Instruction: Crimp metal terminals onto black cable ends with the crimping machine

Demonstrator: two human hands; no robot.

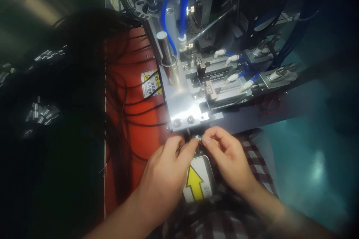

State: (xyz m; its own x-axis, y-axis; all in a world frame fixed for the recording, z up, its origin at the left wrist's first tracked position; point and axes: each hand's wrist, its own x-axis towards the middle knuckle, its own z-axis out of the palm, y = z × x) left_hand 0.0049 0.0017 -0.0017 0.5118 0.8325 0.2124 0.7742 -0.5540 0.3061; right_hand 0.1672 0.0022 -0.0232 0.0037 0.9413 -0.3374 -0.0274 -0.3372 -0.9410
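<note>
In front of the machine's metal plate [182, 108], my two hands meet at a small bundle of thin wires [199, 140], with red and pale strands visible. My left hand [169, 171] is closed, thumb and forefinger pinching a dark cable at these wires. From the other side my right hand [231, 158] pinches the wire ends between thumb and fingertips. The fingers partly hide the wire tips, and their exact arrangement is too small to make out. Just below the hands is a white panel with a yellow arrow [195, 185].
Black cables [119, 157] lie across the red surface [140, 130] at left, beside a warning label [151, 83]. Small shiny metal pieces [43, 114] are heaped on the dark area further left. Pneumatic cylinders [224, 89] and blue hoses [183, 3] stand beyond my hands.
</note>
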